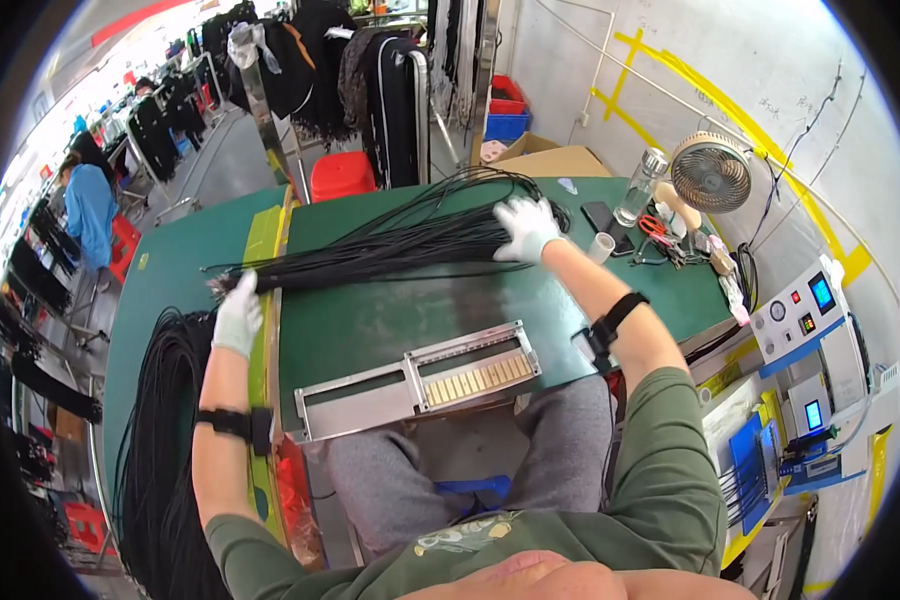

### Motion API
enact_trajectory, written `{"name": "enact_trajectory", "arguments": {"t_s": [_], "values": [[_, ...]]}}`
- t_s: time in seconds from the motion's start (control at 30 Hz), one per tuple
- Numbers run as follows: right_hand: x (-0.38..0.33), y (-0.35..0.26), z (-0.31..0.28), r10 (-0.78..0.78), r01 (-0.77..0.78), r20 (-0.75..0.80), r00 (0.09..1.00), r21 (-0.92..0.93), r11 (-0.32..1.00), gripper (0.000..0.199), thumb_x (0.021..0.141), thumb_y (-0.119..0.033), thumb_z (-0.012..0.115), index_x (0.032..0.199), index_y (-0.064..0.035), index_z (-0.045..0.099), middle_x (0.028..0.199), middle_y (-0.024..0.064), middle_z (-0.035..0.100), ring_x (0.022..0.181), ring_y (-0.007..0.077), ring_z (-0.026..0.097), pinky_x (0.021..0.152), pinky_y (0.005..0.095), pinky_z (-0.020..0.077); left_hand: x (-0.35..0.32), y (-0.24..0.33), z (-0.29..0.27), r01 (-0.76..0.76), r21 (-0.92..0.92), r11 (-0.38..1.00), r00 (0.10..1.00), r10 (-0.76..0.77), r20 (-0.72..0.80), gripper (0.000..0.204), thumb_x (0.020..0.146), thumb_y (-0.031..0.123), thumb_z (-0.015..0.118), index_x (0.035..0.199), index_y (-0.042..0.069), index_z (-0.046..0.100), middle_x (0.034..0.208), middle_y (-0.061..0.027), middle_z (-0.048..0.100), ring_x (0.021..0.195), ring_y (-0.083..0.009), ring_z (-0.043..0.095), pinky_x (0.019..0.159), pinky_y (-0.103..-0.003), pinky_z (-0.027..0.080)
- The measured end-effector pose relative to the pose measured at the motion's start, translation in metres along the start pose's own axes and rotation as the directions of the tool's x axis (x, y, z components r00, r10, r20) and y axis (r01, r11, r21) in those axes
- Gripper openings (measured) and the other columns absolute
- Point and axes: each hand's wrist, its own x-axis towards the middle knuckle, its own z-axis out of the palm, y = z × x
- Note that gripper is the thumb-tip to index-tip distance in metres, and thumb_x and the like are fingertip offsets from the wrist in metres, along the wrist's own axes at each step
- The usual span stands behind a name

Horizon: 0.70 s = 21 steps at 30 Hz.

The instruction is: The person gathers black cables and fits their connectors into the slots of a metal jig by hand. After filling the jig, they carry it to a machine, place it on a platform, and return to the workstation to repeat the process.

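Green matting covers the workbench in what looks like a busy workshop, with racks of dark goods hanging behind and a pale wall taped in yellow to the right. On it the left hand, in a white glove, is closed around one end of a long bundle of black cords, gripping where the tips bunch near the bench's yellow-edged seam. The right hand, also gloved, lies flat and spread on the far end of the same bundle, pressing it to the mat where the cords fan and loop toward the back edge. The hands are well apart, one at each end, and the bundle stretches between them across the bench. By the look of it, the step in hand is straightening and evening the cords; the next move would call for keeping the left grip firm while the right smooths the loose loops so none stray. Just in front of the person, a metal jig with a row of pale slots sits at the near edge. Another heavy hank of black cords hangs off the left side, and a small fan, a clear bottle and a control box stand to the right
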Motion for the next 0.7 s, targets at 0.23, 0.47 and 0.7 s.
{"name": "enact_trajectory", "arguments": {"t_s": [0.23, 0.47, 0.7], "values": [[-0.092, -0.096, 0.015, -0.456, 0.477, -0.157, 0.876, 0.426, 0.769, 0.081, 0.071, -0.054, 0.076, 0.138, -0.0136, 0.052, 0.148, 0.0218, 0.041, 0.141, 0.0433, 0.032, 0.117, 0.0573, 0.022, -0.112, -0.046, 0.039, -0.729, 0.661, 0.177, 0.669, 0.387, 0.634, 0.026, 0.075, 0.029, 0.077, 0.085, 0.007, 0.069, 0.086, -0.0125, 0.067, 0.086, -0.0287, 0.065, 0.077, -0.041, 0.052], [-0.115, -0.088, 0.019, -0.469, 0.515, -0.215, 0.857, 0.301, 0.802, 0.073, 0.072, -0.051, 0.075, 0.134, -0.0163, 0.058, 0.146, 0.0218, 0.043, 0.14, 0.044, 0.034, 0.116, 0.0591, 0.0228, -0.137, -0.059, 0.046, -0.644, 0.759, 0.094, 0.757, 0.222, 0.615, 0.021, 0.073, 0.028, 0.075, 0.083, 0.011, 0.072, 0.08, -0.0107, 0.066, 0.083, -0.031, 0.065, 0.074, -0.044, 0.052], [-0.05, -0.1, 0.051, -0.466, 0.573, -0.335, 0.819, 0.443, 0.689, 0.064, 0.074, -0.045, 0.076, 0.128, -0.0132, 0.062, 0.14, 0.0215, 0.05, 0.137, 0.0431, 0.038, 0.114, 0.0542, 0.0279, -0.214, -0.063, 0.022, -0.589, 0.787, 0.185, 0.8, 0.271, 0.535, 0.024, 0.075, 0.031, 0.074, 0.085, 0.009, 0.072, 0.078, -0.0128, 0.065, 0.081, -0.0328, 0.065, 0.072, -0.043, 0.051]]}}
